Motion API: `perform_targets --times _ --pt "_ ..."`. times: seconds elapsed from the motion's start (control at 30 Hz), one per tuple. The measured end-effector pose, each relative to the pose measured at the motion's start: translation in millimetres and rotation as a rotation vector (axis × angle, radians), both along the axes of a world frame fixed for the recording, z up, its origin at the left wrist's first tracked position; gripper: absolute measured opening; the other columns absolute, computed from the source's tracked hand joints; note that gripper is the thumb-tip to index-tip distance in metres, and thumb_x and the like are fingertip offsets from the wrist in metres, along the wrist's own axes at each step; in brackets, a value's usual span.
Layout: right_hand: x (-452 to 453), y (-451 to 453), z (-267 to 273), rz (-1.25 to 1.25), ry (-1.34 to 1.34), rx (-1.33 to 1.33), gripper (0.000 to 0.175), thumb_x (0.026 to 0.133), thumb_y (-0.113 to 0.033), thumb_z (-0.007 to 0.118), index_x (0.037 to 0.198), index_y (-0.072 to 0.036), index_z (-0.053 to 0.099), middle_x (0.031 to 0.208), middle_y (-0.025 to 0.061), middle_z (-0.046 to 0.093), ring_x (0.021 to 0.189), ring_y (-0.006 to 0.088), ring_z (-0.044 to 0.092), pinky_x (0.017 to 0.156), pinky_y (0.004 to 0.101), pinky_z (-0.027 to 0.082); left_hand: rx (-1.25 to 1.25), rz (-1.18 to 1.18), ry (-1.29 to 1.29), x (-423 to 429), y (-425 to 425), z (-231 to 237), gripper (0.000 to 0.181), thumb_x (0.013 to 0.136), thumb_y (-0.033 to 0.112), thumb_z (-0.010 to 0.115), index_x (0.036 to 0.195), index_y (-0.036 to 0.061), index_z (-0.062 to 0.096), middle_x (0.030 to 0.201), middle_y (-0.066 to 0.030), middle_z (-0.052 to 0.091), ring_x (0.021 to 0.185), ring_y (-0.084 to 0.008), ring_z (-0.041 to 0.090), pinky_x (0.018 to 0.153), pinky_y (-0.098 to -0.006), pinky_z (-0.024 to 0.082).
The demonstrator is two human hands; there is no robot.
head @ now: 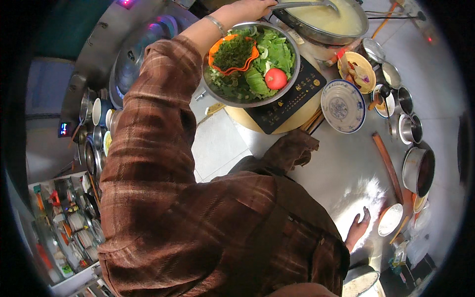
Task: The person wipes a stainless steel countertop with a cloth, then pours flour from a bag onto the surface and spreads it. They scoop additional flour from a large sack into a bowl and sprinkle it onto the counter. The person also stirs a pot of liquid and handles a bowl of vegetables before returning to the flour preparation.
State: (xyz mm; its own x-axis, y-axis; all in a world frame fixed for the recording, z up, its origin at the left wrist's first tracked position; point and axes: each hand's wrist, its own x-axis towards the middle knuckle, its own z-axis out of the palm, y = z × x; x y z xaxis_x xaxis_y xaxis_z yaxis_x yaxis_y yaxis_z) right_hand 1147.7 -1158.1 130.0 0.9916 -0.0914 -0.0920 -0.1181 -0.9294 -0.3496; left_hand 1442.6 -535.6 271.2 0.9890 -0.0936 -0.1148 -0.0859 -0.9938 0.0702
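Observation:
My left hand (256, 8), partly cut by the top edge, grips the handle of a metal ladle (302, 5). The ladle's bowl dips into pale yellow liquid in a wide metal pot (365, 26). Below my forearm sits a steel basin (245, 104) of green leaves (274, 48), with a red tomato (276, 78) and an orange scalloped bowl (256, 54) of chopped herbs (233, 55). It rests partly over a black induction cooker (269, 120). At lower right, my right hand (359, 227) hovers or rests by the steel worktop, fingers apart, beside a bowl of white powder (391, 219).
A blue-patterned white bowl (343, 105) stands right of the cooker, by chopsticks (313, 120). A wooden rolling pin (387, 167) lies near a deep metal pot (410, 170). Several small bowls and pans line the right edge. At left are a large round lid (141, 55) and a crowded rack (66, 222).

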Motion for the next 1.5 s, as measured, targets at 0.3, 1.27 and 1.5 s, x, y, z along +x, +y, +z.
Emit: perform_targets --times 0.3,1.27,1.5 --pt "4 8 -5 -0.001 0.032 0.049 0.032 0.082 0.001 0.051 0.115 0.0 0.053 0.116 0.0159 0.054 0.113 0.0306 0.048 0.096 0.0385 0.037 -0.1 0.023 0.064 20 16 -12 0.057 0.087 0.023 0.053 0.136 0.0063 0.029 0.097 -0.0172 0.063 0.084 -0.0333 0.061 0.07 -0.0418 0.047" --pt "-31 -16 -10 -0.071 -0.052 0.055 0.034 0.084 -0.003 0.051 0.118 -0.002 0.05 0.121 0.0152 0.051 0.115 0.0307 0.046 0.097 0.0365 0.037 -0.411 0.145 0.362 -92 -20 62 0.047 0.095 0.03 0.04 0.138 0.0139 0.033 0.054 0.0026 0.041 0.042 -0.0051 0.038 0.039 -0.0207 0.035" --pt "-46 -15 -2 -0.145 -0.05 0.042 0.034 0.082 -0.001 0.052 0.115 -0.002 0.052 0.12 0.0173 0.051 0.113 0.0324 0.047 0.097 0.0384 0.037 -0.156 -0.006 0.099 -41 -39 0 0.045 0.094 0.026 0.041 0.137 0.0166 0.032 0.08 -0.015 0.059 0.068 -0.0245 0.059 0.065 -0.0364 0.048"
